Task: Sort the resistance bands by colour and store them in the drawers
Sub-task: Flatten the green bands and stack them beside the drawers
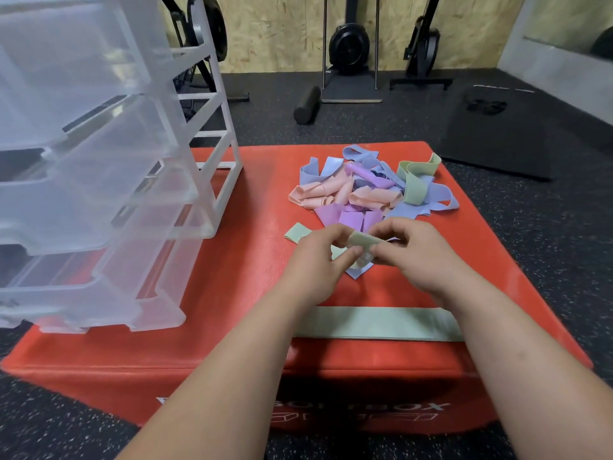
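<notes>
Honestly, left hand (318,260) and right hand (411,254) both pinch the green band (363,241) with curled fingers (348,254); the blue band (357,273) underneath might snag and tag along.

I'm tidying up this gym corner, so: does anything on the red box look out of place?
Nothing spilled or damaged. One long green band lies flat along the red box's near edge, apart from the mixed heap, where the forearms cross it and could brush it off. The drawers stand pulled out, stepped.
</notes>
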`<action>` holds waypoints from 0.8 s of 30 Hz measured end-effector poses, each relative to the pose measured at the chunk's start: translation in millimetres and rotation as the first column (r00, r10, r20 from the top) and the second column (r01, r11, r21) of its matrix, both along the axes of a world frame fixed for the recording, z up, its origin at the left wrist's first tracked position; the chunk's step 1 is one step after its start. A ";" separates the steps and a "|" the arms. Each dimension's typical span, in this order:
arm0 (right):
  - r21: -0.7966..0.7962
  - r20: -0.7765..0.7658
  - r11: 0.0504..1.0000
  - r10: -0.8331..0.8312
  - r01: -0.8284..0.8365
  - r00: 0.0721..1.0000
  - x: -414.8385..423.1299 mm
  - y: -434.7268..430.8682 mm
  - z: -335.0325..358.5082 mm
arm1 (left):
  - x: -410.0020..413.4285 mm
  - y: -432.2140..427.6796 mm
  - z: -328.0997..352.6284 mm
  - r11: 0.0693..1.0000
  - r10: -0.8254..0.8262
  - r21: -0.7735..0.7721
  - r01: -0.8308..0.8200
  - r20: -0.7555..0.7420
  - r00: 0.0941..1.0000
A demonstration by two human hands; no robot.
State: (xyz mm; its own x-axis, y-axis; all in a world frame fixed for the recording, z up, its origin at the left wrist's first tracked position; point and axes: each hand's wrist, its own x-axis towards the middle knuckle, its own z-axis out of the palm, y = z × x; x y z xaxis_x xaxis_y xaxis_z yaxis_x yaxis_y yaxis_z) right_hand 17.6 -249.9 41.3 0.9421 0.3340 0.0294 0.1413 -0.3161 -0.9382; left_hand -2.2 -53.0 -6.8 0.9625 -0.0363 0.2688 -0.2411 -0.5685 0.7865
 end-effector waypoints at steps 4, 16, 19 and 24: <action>-0.156 0.139 0.988 0.010 0.012 0.990 2.8 2.8 -1.5 | 1.8 2.3 -0.4 0.999 0.026 0.040 -0.027 0.022 0.999; 0.401 0.082 0.863 -0.368 0.308 0.926 -2.6 -23.0 20.4 | -10.5 50.4 -0.7 0.882 0.173 0.424 -0.205 0.114 0.978; 0.442 -0.035 0.789 -0.459 0.426 0.888 -3.0 -43.4 17.3 | -20.5 59.5 4.0 0.848 0.233 0.459 -0.266 0.130 0.964; 0.346 -0.161 0.767 -0.519 0.540 0.840 -5.1 -77.3 6.9 | -34.9 73.4 10.0 0.909 0.251 0.339 -0.244 0.022 0.968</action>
